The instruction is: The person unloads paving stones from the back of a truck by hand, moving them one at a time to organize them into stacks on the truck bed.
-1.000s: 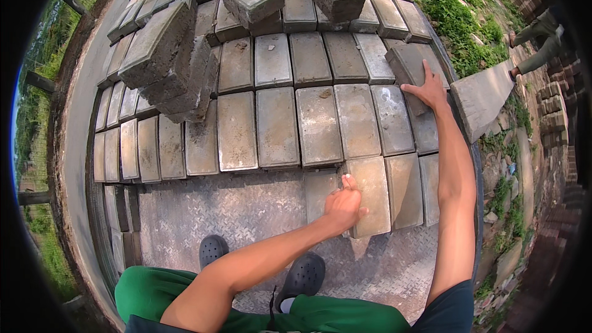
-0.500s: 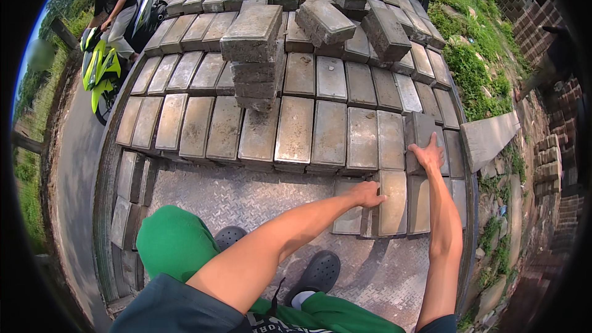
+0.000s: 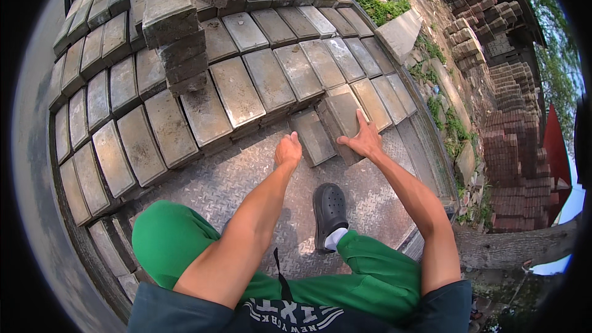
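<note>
My right hand [image 3: 365, 140] grips a grey concrete paving block [image 3: 343, 117] by its right side, thumb and forefinger spread over the top. This block sits tilted at the front of the stack, overlapping a paler block behind it. Just left of it, a lower block [image 3: 313, 138] lies on the metal truck bed [image 3: 246, 179]. My left hand [image 3: 287, 150] is curled closed beside that lower block's left edge, with no block in it. Whether its knuckles touch the edge I cannot tell.
Rows of paving blocks [image 3: 240, 95] rise in steps ahead, with a small tower of blocks [image 3: 169, 12] on top. A side rail [image 3: 425, 148] edges the bed at right. My shoe [image 3: 329, 216] stands near the blocks. Brick stacks [image 3: 515, 148] are beyond.
The view has turned to the right, and the motorbike rider is out of sight. My right hand has brought the dark block nearer to me. My left hand has left the pale block.
</note>
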The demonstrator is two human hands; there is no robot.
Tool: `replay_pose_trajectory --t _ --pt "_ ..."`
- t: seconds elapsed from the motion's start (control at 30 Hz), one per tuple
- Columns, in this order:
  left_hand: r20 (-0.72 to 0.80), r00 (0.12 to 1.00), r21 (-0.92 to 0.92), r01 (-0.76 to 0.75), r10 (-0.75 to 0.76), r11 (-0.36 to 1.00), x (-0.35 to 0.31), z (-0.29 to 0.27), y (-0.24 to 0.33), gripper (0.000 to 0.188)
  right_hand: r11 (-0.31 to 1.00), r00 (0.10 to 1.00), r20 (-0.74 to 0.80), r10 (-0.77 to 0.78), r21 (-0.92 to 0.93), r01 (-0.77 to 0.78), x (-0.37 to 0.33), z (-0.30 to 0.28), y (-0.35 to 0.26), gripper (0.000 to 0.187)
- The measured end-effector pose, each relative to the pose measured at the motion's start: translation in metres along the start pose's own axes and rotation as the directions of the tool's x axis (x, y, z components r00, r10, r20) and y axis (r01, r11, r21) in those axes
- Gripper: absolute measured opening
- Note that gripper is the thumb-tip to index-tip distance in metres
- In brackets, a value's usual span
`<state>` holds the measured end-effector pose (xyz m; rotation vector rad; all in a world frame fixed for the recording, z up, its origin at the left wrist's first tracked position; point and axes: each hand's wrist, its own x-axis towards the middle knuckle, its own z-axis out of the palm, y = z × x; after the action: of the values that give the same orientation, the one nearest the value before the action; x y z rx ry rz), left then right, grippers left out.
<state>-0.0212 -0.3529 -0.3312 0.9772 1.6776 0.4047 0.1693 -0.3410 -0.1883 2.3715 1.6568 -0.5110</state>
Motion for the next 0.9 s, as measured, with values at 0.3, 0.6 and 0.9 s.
replay_pose_trajectory --t 0.3,0.6,0.9 --pt "-0.097 0.939 -0.446 0.254 -0.329 0.858 -0.047 0.074 -0.03 0.059 0.994 0.984 0.166 0.064 0.08 -0.078 -0.113 0.033 0.028 0.116" --pt "-0.067 0.993 -0.604 0.04 -0.101 0.796 -0.067 0.08 -0.034 0.076 0.983 0.998 0.043 0.043 0.177 -0.05 -0.097 0.095 0.015 0.106" --pt "0.278 0.961 -0.507 0.141 0.006 0.85 0.016 0.02 -0.013 0.09 0.939 0.801 -0.541 -0.257 0.057 0.34 -0.052 0.133 -0.04 0.074"
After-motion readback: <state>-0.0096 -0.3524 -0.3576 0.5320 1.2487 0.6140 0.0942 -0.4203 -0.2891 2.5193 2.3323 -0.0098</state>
